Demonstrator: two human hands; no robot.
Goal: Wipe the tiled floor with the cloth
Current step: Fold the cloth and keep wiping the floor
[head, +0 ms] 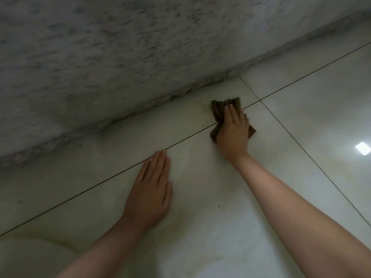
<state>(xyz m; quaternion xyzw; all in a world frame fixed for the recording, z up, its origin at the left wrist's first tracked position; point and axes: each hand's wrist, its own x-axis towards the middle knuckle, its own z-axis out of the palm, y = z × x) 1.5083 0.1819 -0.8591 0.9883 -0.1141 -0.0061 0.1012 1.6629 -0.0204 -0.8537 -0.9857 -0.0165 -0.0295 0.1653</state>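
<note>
An indoor room is shown, though which kind cannot be told. A floor (301, 101) of large, glossy, pale tiles is seen, divided by thin dark joints (80, 193). Along its far edge a rough, mottled grey wall (100, 57) is met, crumbled at the base. A bright light reflection (363, 148) is caught near the floor's right edge.

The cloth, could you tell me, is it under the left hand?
No, the cloth lies under the right hand, while the left hand rests flat on the floor.

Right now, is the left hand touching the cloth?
Apart. Head view: left hand lies flat on the tiled floor, bare tile separating it from the cloth under the right hand.
</note>
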